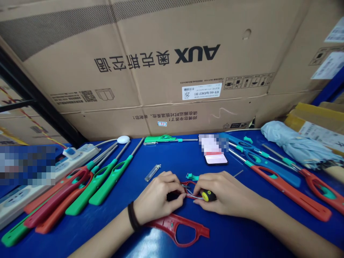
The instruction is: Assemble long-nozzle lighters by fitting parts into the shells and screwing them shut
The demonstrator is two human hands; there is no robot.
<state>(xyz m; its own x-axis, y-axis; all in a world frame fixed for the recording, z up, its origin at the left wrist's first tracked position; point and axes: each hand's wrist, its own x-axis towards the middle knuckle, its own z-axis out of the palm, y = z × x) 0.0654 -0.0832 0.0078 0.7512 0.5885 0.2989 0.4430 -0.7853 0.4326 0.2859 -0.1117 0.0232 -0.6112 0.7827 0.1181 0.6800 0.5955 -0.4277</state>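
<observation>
My right hand (220, 191) is closed around a small screwdriver with a yellow and black handle (209, 195), its thin shaft pointing left. My left hand (162, 195) is closed, thumb and fingertips together, over a red lighter casing half (191, 185) with thin wires in it; fingers cover most of that half. In front of the hands lies the other red casing half (185, 229), with its trigger opening. Just beyond the hands are a teal trigger piece (192, 177) and a clear fuel tank (153, 172).
Long-nosed lighters in green (110, 182) and red (57, 200) lie left beside a white power strip (53, 182). Red (292, 191) and blue (276, 166) lighters lie right. A phone (215, 159) is behind, before a large cardboard box (150, 82). A light-blue umbrella (298, 143) lies right.
</observation>
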